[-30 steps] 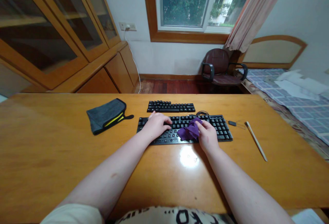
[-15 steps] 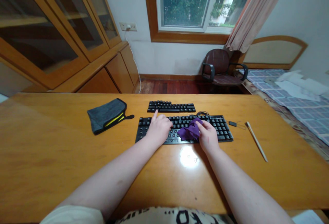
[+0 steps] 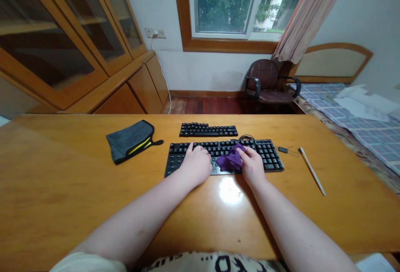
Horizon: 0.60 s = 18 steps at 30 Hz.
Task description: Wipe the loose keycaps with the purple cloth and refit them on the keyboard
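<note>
A black keyboard [image 3: 268, 155] lies in front of me, with bare switches showing where keycaps are off at its lower left and middle. My left hand [image 3: 196, 164] rests palm down over its left half. The outermost finger stretches to the top rows, and the others are curled inward; what they pinch, if anything, is hidden. My right hand [image 3: 252, 164] is closed on a crumpled purple cloth [image 3: 230, 159], held over the keyboard's right-middle part. Behind the keyboard, loose black keycaps [image 3: 208, 130] stand in neat rows, touched by neither hand.
A folded grey cloth [image 3: 131, 138] with a yellow inside lies on the left of the wooden table [image 3: 78, 188]. To the right are a small wire keycap puller [image 3: 283, 150] and a pale stick [image 3: 312, 172]. A coiled cable [image 3: 246, 137] sits behind the keyboard.
My left hand has drawn back slightly toward me and to the right, its outer finger leaving the loose keycaps' edge. The right hand and purple cloth have barely moved.
</note>
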### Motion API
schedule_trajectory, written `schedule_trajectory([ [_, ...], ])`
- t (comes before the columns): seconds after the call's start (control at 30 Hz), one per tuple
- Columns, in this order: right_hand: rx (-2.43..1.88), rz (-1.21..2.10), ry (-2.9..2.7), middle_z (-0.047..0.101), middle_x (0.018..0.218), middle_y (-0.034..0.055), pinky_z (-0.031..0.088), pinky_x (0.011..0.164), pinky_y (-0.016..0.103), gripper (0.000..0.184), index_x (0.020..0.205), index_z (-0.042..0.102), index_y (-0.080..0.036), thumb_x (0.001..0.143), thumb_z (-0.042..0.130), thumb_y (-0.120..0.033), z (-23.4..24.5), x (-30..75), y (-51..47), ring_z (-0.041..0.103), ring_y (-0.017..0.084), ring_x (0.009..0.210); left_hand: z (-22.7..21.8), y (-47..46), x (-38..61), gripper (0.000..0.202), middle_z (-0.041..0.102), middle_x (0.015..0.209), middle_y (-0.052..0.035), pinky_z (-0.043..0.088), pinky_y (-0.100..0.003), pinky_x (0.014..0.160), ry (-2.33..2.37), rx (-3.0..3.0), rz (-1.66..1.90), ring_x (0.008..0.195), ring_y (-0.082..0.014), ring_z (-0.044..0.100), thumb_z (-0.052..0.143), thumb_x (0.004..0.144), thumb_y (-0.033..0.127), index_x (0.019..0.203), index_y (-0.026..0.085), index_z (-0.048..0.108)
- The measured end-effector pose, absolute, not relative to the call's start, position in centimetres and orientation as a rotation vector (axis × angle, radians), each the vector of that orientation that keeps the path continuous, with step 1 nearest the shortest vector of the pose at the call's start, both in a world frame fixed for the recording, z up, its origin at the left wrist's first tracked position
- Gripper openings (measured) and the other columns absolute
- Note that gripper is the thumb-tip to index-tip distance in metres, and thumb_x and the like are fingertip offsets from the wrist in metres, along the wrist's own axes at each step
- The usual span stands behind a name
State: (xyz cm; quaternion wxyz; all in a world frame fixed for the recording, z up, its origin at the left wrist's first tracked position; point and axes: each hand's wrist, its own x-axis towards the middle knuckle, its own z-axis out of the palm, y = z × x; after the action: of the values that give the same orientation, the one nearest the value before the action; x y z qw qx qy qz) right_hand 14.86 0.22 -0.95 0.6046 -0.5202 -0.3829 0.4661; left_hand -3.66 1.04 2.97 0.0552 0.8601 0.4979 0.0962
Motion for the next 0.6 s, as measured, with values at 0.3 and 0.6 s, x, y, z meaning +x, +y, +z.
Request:
schedule_trajectory([
  [0.3,-1.207,1.069,-0.889,0.065,0.068,0.0004,0.042,0.057,0.027,0.025,0.080,0.066,-0.018,0.067,0.066,-0.039,-1.2,15.0,0.1,0.055,0.015,0.059,5.4,6.1,-7.7,0.028,0.068,0.093,-0.0054,0.042,-0.035,0.083,1.697,2.389,0.496,0.090,-0.0241,0.058,0.044,0.080,0.032,0.089,0.023,0.069],
  [0.6,-1.208,1.098,-0.899,0.064,0.069,0.0007,0.042,0.058,0.026,0.022,0.079,0.067,-0.018,0.069,0.066,-0.037,-1.1,15.0,0.0,0.055,0.015,0.061,4.1,14.6,-6.6,0.027,0.067,0.099,-0.0084,0.041,-0.037,0.085,1.813,2.348,0.283,0.095,-0.0259,0.056,0.049,0.077,0.031,0.093,0.023,0.069],
])
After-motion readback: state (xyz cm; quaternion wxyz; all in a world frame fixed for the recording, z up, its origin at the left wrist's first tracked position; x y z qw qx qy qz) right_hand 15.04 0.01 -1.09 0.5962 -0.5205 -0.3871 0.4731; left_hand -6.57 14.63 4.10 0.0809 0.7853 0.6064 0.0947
